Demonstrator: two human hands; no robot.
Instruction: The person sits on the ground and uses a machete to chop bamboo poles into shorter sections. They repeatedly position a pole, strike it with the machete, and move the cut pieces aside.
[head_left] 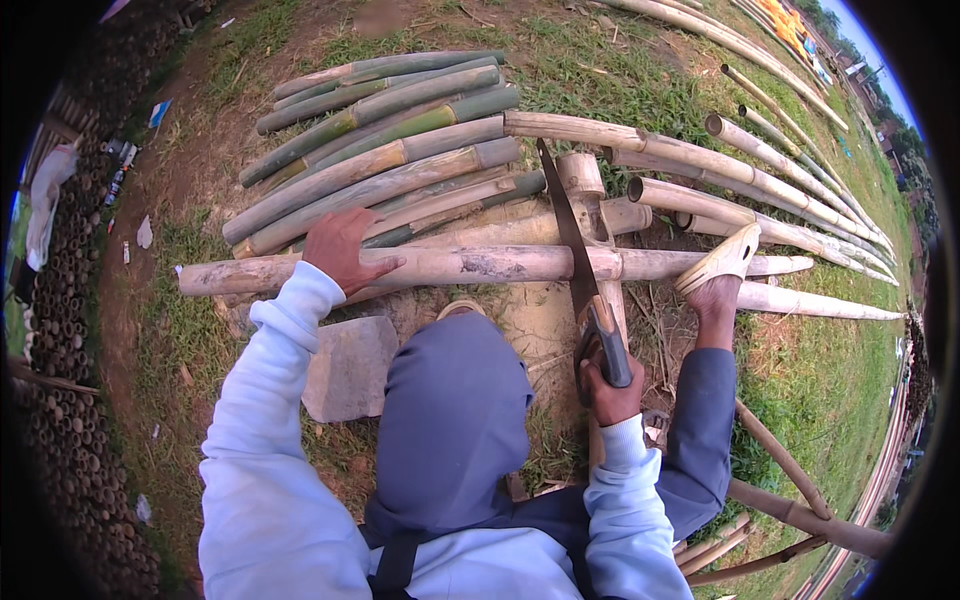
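Observation:
A long, pale bamboo pole lies crosswise before me. My left hand presses on it toward its left end, thumb apart from the fingers. In my right hand is the dark handle of a hand saw. The saw's blade points away from me and crosses the pole just left of a joint; how deep it sits in the bamboo, I cannot tell. My right foot, in a cream clog, rests on the pole further right. Beneath the pole is an upright bamboo support.
Several cut green and tan bamboo lengths lie side by side beyond my left hand. Longer bamboo poles stretch off to the right. A flat stone block sits left of my knee. Stacked bamboo pieces line the far left. Crossed poles stand at lower right.

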